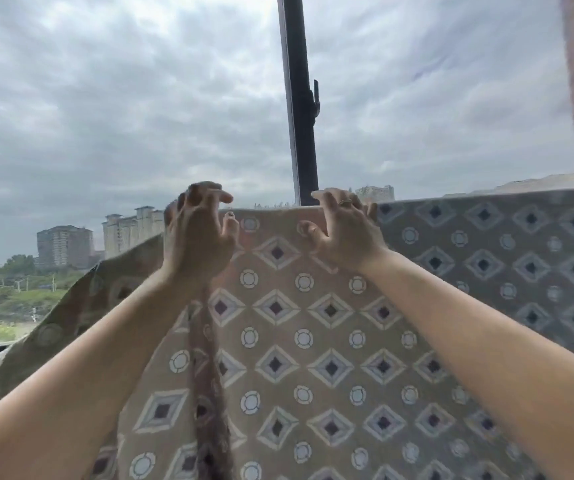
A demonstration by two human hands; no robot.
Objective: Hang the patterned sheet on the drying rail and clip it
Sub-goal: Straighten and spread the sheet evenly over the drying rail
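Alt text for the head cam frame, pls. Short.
Two bare hands reach up to the top edge of a diamond-patterned sheet hanging before a window: the right hand hooks its fingers over the edge, the left hand curls beside it. Behind stand a dark window frame, grey clouds and distant tower blocks.

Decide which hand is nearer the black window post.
Right. The right hand is on the patterned sheet just right of the black window post; the left hand is farther off, to its left.

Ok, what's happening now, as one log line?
sheet: draped up high | left hand: fingers curled at top edge, grip unclear | right hand: holds top edge, thumb in front | clipped: not visibly
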